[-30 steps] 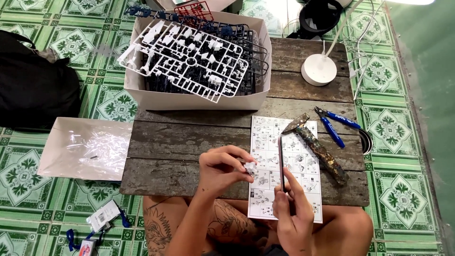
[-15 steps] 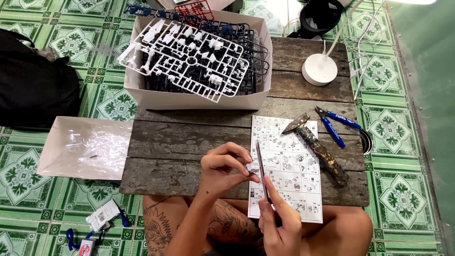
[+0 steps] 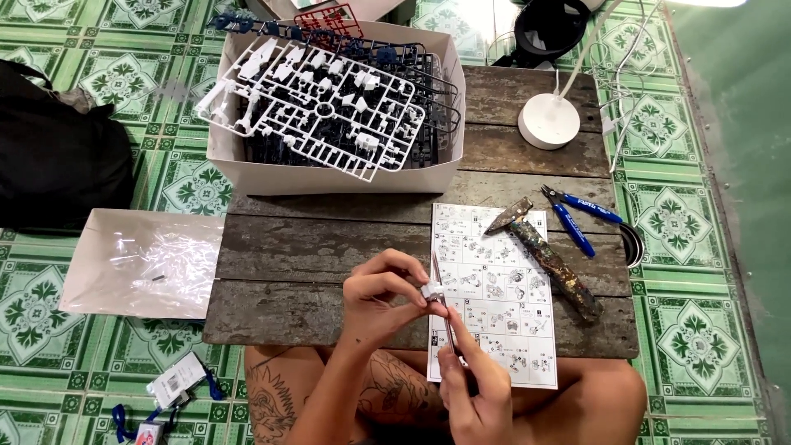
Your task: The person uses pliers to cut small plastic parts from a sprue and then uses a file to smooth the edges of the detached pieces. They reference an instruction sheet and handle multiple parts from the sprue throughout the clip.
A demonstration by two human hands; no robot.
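Left hand [image 3: 381, 298] pinches a small white plastic part [image 3: 432, 290] in its fingers, just over the left edge of the instruction sheet [image 3: 494, 297]. Right hand [image 3: 474, 387] grips a thin blade tool [image 3: 442, 305], its tip touching the part, above the wooden table [image 3: 313, 264].

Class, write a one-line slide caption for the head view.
Left hand pinches a small white plastic part while right hand applies a thin tool above the instruction sheet.
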